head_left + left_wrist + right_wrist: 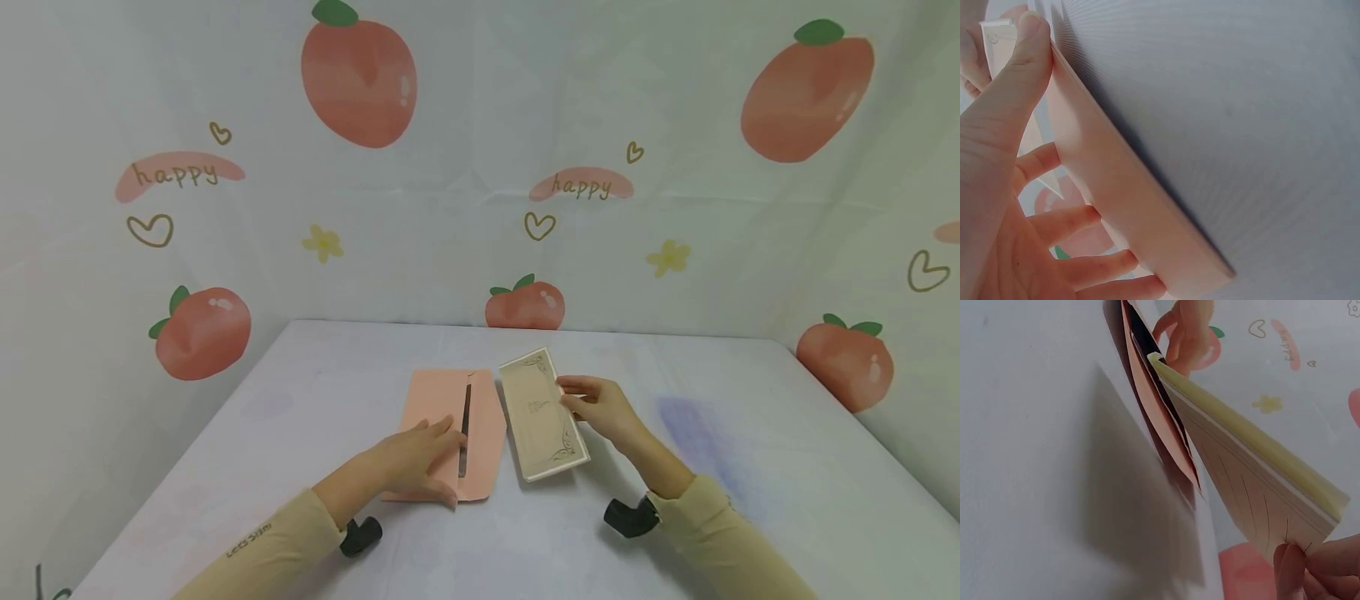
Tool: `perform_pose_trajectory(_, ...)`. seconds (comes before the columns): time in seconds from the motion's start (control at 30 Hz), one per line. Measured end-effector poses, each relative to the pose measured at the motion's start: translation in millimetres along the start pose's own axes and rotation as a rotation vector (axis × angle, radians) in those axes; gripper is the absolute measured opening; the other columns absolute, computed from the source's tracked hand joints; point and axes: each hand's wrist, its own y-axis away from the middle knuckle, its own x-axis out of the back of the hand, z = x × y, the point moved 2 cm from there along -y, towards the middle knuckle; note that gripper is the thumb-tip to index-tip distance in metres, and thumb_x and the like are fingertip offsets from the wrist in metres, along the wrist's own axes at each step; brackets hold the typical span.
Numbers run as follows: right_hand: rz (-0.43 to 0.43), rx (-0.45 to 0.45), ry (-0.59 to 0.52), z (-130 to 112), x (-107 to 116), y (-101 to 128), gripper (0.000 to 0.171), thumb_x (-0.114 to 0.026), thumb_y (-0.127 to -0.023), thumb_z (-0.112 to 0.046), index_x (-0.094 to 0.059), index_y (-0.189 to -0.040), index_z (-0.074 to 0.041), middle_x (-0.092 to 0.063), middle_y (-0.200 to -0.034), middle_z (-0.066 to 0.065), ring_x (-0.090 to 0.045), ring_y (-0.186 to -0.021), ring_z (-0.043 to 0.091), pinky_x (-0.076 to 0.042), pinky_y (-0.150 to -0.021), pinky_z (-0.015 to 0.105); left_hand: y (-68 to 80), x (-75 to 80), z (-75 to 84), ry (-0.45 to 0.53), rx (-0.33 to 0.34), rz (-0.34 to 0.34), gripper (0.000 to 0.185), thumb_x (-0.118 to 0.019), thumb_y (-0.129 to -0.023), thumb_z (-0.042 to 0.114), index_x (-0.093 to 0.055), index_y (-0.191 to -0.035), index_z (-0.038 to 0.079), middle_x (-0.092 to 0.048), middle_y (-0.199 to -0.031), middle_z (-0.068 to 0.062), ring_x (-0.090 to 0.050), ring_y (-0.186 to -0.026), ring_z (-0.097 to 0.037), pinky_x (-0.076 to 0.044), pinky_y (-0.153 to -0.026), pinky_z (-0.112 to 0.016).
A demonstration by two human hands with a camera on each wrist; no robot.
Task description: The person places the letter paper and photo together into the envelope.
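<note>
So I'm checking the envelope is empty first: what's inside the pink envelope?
Through the pink envelope's open mouth only a dark gap shows. The left hand covers part, so deeper contents cannot be seen.

A pale lilac-white table (750, 433) carries everything, with faint bluish patches on its cloth. A pink envelope (435, 417) lies flat near the middle, its flap open toward the right. Just beside it, to the right, a cream card (536, 417) with ornate corner printing rests on its near end, its far end lifted off the surface.
</note>
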Motion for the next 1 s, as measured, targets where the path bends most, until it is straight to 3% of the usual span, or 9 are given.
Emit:
perform_pose_trajectory(0.43,-0.043,-0.011,-0.034,-5.9,-19.6,1.9,0.037,-0.059,-0.089,-0.004,-0.055,-0.124,0.006,-0.061,-0.118,0.026,-0.065,-0.084,0.012,-0.058,-0.074,0.029,-0.5,-0.3,0.2,0.018,0.035,-0.010,0.077,-0.069,-0.068,0.061,-0.044,-0.130,0.021,-0.030,-0.152,-0.018,-0.033,-0.130,-0.053,-0.039,-0.100,-0.060)
perform_pose_trajectory(0.67,-0.081,0.015,-0.054,-4.7,-29.0,0.0,0.038,-0.058,-0.089,-0.003,-0.053,-0.125,0.008,-0.059,-0.121,0.028,-0.066,-0.085,0.014,-0.058,-0.073,0.029,-0.7,1.0,1.1,0.030,0.037,-0.011,0.076,-0.069,-0.069,0.060,-0.044,-0.129,0.022,-0.030,-0.152,-0.017,-0.033,-0.131,-0.053,-0.039,-0.099,-0.061)
perform_pose_trajectory(1.0,-0.076,-0.022,-0.032,-2.3,-38.2,-2.3,0.037,-0.058,-0.088,-0.002,-0.054,-0.124,0.007,-0.061,-0.118,0.026,-0.065,-0.085,0.014,-0.058,-0.073,0.030,-2.1,-0.4,0.3,0.024,0.048,-0.017,0.075,-0.069,-0.068,0.062,-0.044,-0.128,0.023,-0.030,-0.152,-0.016,-0.033,-0.132,-0.051,-0.039,-0.100,-0.060)
